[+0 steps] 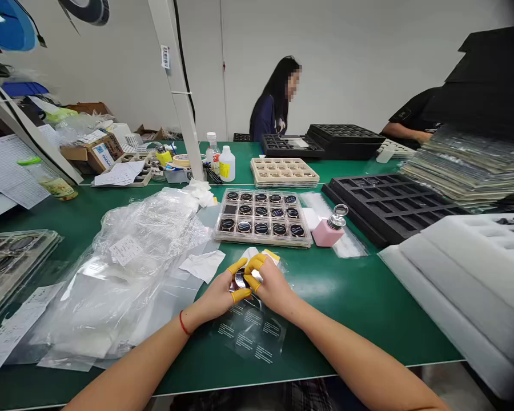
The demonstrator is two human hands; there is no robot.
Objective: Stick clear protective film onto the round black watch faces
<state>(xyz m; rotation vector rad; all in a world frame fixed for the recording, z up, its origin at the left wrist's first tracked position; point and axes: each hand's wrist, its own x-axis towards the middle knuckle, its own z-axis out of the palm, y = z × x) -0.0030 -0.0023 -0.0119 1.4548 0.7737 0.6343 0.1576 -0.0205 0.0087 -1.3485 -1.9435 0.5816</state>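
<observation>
Yellow finger cots cover the fingertips of both my hands. My left hand (223,291) grips the left edge of a small round watch case (240,278) with a shiny rim. On its right side, my right hand (268,279) has its cotted fingers pinched at the same case. Just below the hands, a clear sheet with printed white text (252,337) lies on the green table. Behind them stands a clear tray (263,242) with several round black watch faces in compartments; one compartment at its left holds a dark square. A white cloth (203,265) lies left of the hands.
Plastic bags (132,240) cover the left of the table (325,302). A pink pump bottle (328,231) stands right of the tray, near a black foam tray (394,208) and white foam (458,285). A person (268,111) sits across; another person's arm (406,132) shows at right.
</observation>
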